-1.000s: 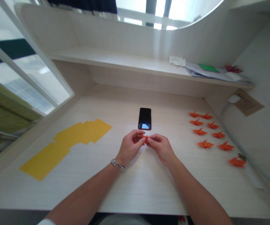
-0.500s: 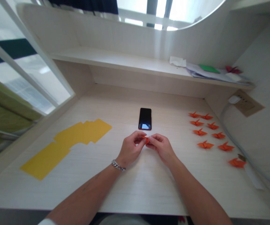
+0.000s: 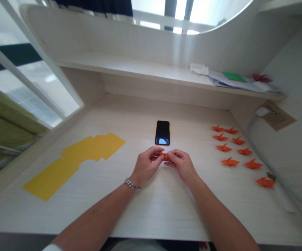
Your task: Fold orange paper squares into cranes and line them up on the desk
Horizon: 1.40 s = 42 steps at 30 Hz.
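Note:
My left hand (image 3: 146, 165) and my right hand (image 3: 181, 164) meet at the middle of the desk, fingers pinched together on a small folded orange paper piece (image 3: 164, 155). Most of the piece is hidden by my fingertips. A metal bracelet (image 3: 132, 184) circles my left wrist. A black phone (image 3: 162, 132) lies just beyond my hands.
Several folded orange paper cranes (image 3: 230, 161) lie in two rows at the right of the desk (image 3: 151, 209). Yellow paper sheets (image 3: 74, 158) overlap at the left. A shelf (image 3: 130, 69) behind holds papers (image 3: 234, 82). A wall socket (image 3: 275, 115) and cable sit at the right.
My hands have shifted only slightly, fingers working the orange piece; everything else on the desk is unmoved.

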### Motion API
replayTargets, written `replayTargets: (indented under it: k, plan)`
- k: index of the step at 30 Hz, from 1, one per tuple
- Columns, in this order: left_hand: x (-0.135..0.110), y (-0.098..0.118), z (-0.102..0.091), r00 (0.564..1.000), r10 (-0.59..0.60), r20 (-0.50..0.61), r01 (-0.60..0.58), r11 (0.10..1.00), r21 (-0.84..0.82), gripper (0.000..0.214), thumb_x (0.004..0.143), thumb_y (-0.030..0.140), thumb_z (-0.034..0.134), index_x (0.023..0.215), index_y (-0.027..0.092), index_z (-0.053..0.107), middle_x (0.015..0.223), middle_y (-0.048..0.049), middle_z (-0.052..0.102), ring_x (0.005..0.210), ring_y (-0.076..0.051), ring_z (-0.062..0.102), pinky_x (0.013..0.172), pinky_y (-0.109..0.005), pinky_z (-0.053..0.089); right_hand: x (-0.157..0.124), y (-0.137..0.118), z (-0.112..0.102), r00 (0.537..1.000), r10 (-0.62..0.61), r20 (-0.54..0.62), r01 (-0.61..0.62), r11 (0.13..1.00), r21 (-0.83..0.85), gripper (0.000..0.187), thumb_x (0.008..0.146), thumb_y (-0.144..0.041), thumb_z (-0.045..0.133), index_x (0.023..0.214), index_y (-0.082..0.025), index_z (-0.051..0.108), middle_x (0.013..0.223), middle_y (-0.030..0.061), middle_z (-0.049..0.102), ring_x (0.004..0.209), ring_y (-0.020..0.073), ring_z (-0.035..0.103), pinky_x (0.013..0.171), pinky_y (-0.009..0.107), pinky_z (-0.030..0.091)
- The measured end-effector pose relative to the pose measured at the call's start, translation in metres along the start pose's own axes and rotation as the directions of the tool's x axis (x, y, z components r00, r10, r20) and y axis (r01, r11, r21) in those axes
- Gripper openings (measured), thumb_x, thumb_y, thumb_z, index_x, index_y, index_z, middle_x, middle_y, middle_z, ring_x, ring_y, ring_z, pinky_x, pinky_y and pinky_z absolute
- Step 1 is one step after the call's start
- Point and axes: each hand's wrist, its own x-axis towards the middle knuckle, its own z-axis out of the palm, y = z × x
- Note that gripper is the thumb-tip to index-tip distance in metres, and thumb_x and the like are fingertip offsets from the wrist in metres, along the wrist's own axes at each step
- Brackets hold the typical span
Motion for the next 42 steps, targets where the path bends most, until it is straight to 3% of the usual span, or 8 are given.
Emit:
replayTargets:
  k: [5,10,17,25,30,36,42]
  plan:
    - [0.003,-0.001,-0.004,0.99,-0.025,0.138,0.033,0.997,-0.063,0.024,0.079,0.03,0.065,0.099,0.017,0.069,0.096,-0.0089,0.071,0.087,-0.021,0.066,0.078,-0.032,0.054,0.0,-0.003,-0.003,0.999,-0.025,-0.031,0.023,0.997,-0.08,0.031,0.069,-0.047,0.071,0.073,-0.017,0.067,0.075,0.0041,0.07,0.072,0.0166,0.065,0.065,0.029,0.053]
    - [0.005,-0.002,-0.002,0.989,-0.057,0.14,0.068,0.995,-0.078,0.029,0.074,0.033,0.069,0.098,0.017,0.069,0.096,-0.0089,0.07,0.087,-0.02,0.065,0.076,-0.032,0.054,0.002,-0.001,-0.003,0.999,-0.037,-0.003,0.036,0.988,-0.15,0.033,0.071,-0.049,0.068,0.076,-0.017,0.067,0.074,0.0038,0.069,0.068,0.0167,0.065,0.061,0.028,0.051]
    - [0.007,-0.007,0.001,0.962,-0.21,0.173,0.255,0.917,-0.305,0.023,0.069,0.033,0.075,0.078,0.013,0.068,0.076,-0.0072,0.07,0.069,-0.016,0.063,0.066,-0.028,0.052,0.003,0.002,-0.005,0.974,-0.228,0.017,0.221,0.922,-0.318,0.022,0.077,-0.04,0.064,0.081,-0.018,0.067,0.07,0.0025,0.067,0.065,0.0157,0.061,0.059,0.027,0.048]
    - [0.006,-0.009,0.001,0.933,-0.277,0.229,0.353,0.831,-0.43,0.023,0.073,0.033,0.072,0.082,0.012,0.07,0.076,-0.0074,0.069,0.068,-0.013,0.061,0.065,-0.026,0.05,-0.004,-0.005,-0.003,0.935,-0.352,0.048,0.339,0.843,-0.418,0.008,0.076,-0.024,0.065,0.081,-0.02,0.068,0.076,0.0029,0.068,0.07,0.0178,0.062,0.067,0.03,0.05]
    - [0.008,-0.011,0.001,0.921,-0.298,0.249,0.379,0.835,-0.4,0.024,0.071,0.035,0.073,0.08,0.013,0.07,0.074,-0.0064,0.067,0.068,-0.014,0.06,0.064,-0.026,0.049,-0.007,-0.007,-0.003,0.91,-0.413,0.041,0.368,0.757,-0.54,0.01,0.076,-0.021,0.064,0.086,-0.02,0.068,0.083,0.0038,0.069,0.073,0.0179,0.064,0.065,0.029,0.051]
    - [0.008,-0.012,0.001,0.92,-0.299,0.255,0.371,0.875,-0.312,0.026,0.073,0.036,0.071,0.08,0.011,0.07,0.072,-0.0053,0.065,0.064,-0.013,0.056,0.06,-0.024,0.045,-0.007,-0.008,-0.008,0.85,-0.502,0.159,0.456,0.551,-0.699,0.01,0.075,-0.017,0.065,0.085,-0.02,0.067,0.083,0.003,0.066,0.069,0.0151,0.061,0.063,0.027,0.049]
    - [0.008,-0.01,0.0,0.919,-0.238,0.313,0.312,0.925,-0.215,0.024,0.076,0.035,0.068,0.074,0.011,0.067,0.062,-0.0016,0.06,0.058,-0.01,0.049,0.055,-0.022,0.038,-0.006,-0.009,-0.013,0.876,-0.419,0.236,0.429,0.456,-0.78,0.003,0.075,-0.018,0.067,0.075,-0.02,0.065,0.071,0.0,0.064,0.064,0.0137,0.058,0.062,0.025,0.046]
